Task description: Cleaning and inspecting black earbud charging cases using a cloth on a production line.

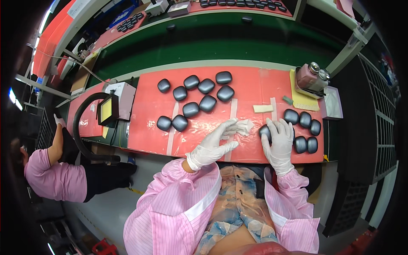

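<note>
Both my hands wear white gloves. My left hand (213,146) is over the pink mat, its thumb spread away from its fingers. A crumpled white wipe (244,127) lies at its fingertips; I cannot make out whether they touch it. Toward the mat's front right, my right hand (279,142) grips a dark grey, glossy rounded case (264,132), its fingers over the top and thumb at the near side. Part of this case is hidden under the hand. Several similar cases (304,120) sit just right of it, and another loose group (206,86) stands farther left.
A cream block (263,109) and a small green block (287,100) lie beyond my right hand. Metal-topped bottles (313,68) stand in a holder by a yellow pad (307,102). A lamp with a black hose (108,109) is left. Behind runs a green conveyor (204,42); a co-worker (59,174) is far left.
</note>
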A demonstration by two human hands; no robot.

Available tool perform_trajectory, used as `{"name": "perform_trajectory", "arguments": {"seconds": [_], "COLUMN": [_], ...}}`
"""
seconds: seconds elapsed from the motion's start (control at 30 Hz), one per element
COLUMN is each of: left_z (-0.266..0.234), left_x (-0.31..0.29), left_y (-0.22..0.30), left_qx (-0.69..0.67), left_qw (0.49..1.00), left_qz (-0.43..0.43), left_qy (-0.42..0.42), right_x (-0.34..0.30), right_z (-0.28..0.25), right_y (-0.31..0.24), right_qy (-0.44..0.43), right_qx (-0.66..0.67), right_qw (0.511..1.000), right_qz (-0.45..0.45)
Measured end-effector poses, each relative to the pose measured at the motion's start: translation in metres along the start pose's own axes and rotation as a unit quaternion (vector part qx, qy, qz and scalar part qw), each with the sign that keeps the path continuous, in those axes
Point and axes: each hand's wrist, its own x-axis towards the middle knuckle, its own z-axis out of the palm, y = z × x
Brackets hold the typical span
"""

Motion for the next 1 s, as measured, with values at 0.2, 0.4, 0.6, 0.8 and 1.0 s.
{"name": "perform_trajectory", "arguments": {"seconds": [0.2, 0.4, 0.6, 0.8, 1.0], "left_z": [-0.021, -0.048, -0.104, -0.277, -0.424], "left_x": [0.007, 0.008, 0.028, 0.114, 0.246], "left_y": [0.004, 0.009, 0.024, 0.032, -0.004], "left_qx": [0.094, 0.117, 0.182, 0.527, 0.684], "left_qw": [0.995, 0.99, 0.98, 0.839, 0.654], "left_qz": [-0.006, 0.029, 0.031, -0.032, -0.154], "left_qy": [0.016, 0.074, 0.075, 0.133, 0.285], "right_x": [0.004, 0.016, 0.008, 0.007, -0.009], "right_z": [-0.006, 0.012, 0.059, 0.033, 0.019], "right_y": [0.01, -0.053, -0.086, -0.05, -0.031], "right_qy": [0.032, -0.171, -0.291, -0.233, -0.214], "right_qx": [-0.079, 0.269, 0.426, 0.521, 0.549], "right_qw": [0.996, 0.914, 0.796, 0.819, 0.771], "right_qz": [0.024, -0.25, -0.316, 0.055, 0.242]}}
